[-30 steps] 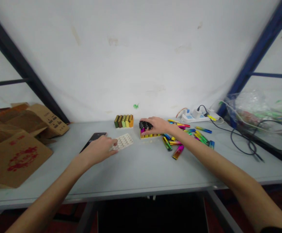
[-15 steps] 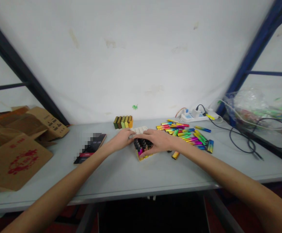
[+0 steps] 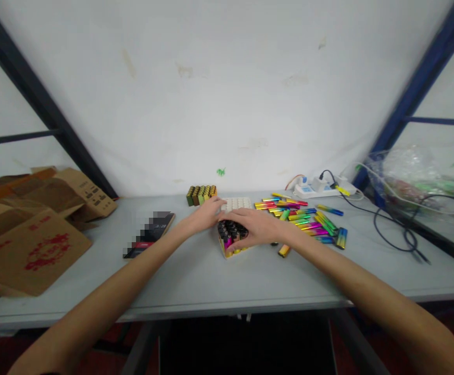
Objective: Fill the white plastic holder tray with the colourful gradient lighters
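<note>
A white plastic grid tray (image 3: 238, 203) shows just beyond my hands at the middle of the table. My left hand (image 3: 208, 213) has its fingers on the tray's left edge, gripping it. Right in front of the tray stands a packed block of lighters (image 3: 229, 235) with black tops and shiny coloured bodies. My right hand (image 3: 256, 227) is wrapped over this block, thumb at the near side and fingers across the far side. Part of the block is hidden beneath the palm.
Loose shiny coloured lighters (image 3: 303, 216) lie scattered to the right. Another upright block (image 3: 201, 195) stands against the wall. A phone (image 3: 154, 229) lies left, beside cardboard boxes (image 3: 51, 250). A power strip (image 3: 316, 187), black cable (image 3: 402, 245) and clear plastic bag (image 3: 410, 166) are at right.
More of the white tray now shows beyond my right hand. My left hand has shifted slightly away and to the right with it. The right hand stays over the lighters.
</note>
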Demonstrator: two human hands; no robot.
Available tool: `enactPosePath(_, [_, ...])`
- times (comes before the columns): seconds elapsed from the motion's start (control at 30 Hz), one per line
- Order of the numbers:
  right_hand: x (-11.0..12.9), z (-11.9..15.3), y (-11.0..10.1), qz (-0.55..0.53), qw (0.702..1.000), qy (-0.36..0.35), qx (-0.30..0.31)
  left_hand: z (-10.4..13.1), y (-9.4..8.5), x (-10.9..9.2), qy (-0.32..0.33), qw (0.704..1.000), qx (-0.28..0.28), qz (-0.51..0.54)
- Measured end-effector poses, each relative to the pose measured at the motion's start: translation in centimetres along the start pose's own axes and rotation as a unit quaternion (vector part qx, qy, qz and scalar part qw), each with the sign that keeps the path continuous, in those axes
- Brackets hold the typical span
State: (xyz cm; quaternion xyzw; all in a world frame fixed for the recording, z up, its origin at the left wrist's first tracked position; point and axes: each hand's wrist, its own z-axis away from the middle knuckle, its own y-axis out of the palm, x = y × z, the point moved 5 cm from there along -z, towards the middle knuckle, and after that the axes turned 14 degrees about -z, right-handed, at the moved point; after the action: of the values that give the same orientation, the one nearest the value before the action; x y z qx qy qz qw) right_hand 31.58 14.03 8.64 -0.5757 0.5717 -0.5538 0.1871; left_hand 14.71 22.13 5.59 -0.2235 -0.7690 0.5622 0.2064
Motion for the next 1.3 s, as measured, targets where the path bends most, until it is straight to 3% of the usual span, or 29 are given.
enactPosePath(0.13, [0.2,-0.1,-0.2,0.011,1.0,0.023,-0.001,2.1,-1.0,0.5,-0.042,0.998,0.03,0.03])
enactPosePath(0.37, [-0.6,-0.4,-0.5,0.013,0.996,0.082,-0.044,4.1,-2.1,0.0,-0.036,0.984,0.038,0.17])
enactPosePath(0.53, [-2.0,0.0,-1.2,-0.007,0.992,0.091,-0.084,4.0,-1.9,-0.5,-0.045,0.962,0.069,0.259])
enactPosePath(0.8, [-3.9,1.1,-3.9,-0.086,0.976,0.141,-0.14,2.6,-1.5,-2.5,-0.001,0.951,0.09,0.295])
enactPosePath(1.03, [-7.6,2.7,-5.2,-0.209,0.919,0.22,-0.252,0.6,-0.2,-5.0,0.014,0.916,0.036,0.399])
enactPosePath(1.17, [-9.3,3.8,-4.8,-0.319,0.855,0.288,-0.29,-1.1,1.2,-5.8,-0.034,0.88,0.008,0.474])
enactPosePath(1.3, [-9.4,4.3,-4.2,-0.388,0.81,0.302,-0.318,-2.8,2.3,-6.6,-0.111,0.837,-0.011,0.536])
